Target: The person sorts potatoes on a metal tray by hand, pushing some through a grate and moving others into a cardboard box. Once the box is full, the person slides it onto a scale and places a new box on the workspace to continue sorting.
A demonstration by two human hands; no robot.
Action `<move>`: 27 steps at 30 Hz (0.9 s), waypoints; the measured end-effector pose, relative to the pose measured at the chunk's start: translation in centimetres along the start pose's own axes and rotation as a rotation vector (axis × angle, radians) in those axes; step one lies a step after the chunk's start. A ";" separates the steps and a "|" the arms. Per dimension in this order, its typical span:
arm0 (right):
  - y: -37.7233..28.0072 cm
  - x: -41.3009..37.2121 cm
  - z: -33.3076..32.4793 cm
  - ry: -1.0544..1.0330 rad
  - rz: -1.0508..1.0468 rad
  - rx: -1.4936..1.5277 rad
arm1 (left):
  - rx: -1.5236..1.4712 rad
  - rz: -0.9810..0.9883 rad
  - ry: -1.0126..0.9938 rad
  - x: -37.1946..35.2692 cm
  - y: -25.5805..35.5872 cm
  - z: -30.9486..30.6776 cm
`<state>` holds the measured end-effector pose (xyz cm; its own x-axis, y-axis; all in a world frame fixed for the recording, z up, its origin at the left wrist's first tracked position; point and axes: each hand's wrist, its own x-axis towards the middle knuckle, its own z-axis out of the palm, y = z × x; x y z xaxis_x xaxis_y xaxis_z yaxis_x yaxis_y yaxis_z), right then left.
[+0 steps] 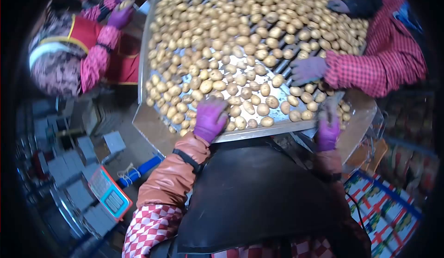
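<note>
Many potatoes (265,89) cover a large metal sorting table (259,132) in front of me. My left hand (211,117), in a purple glove, rests over the potatoes near the front rim, its fingers reaching forward and the thumb apart. Potatoes lie right beside its fingertips; I see none gripped in it. Over the front right corner is my right hand (328,126), gloved in purple with greyish fingers. Motion smears those fingers, so whether they hold a potato cannot be made out.
At the right, a co-worker's gloved hand (309,70) lies on dark rollers (284,63); their other hand (338,6) is farther back. A person on the left raises a gloved hand (121,15). A scale display (110,192) stands lower left, printed boxes (384,211) lower right.
</note>
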<state>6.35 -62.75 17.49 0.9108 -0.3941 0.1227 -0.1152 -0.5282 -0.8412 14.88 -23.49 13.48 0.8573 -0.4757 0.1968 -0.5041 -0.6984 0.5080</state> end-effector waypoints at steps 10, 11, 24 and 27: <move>-5.4 2.6 12.7 -0.463 -0.039 0.195 | 0.414 -0.565 0.391 -9.0 -5.2 -2.3; -6.3 2.1 13.7 -0.481 -0.005 0.192 | 0.371 -0.544 0.269 -7.2 -4.8 -1.5; -1.8 7.5 17.1 -0.263 -0.348 -0.327 | 0.306 -0.487 0.214 -7.6 -10.2 -3.1; -4.3 2.0 20.8 -0.449 -0.626 -0.328 | 0.333 -0.252 0.415 -1.2 -11.8 -3.5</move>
<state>16.95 -45.64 10.40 0.9081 0.3456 0.2364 0.4185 -0.7690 -0.4833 20.21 -12.79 10.15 0.8904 -0.0709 0.4497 -0.2272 -0.9251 0.3042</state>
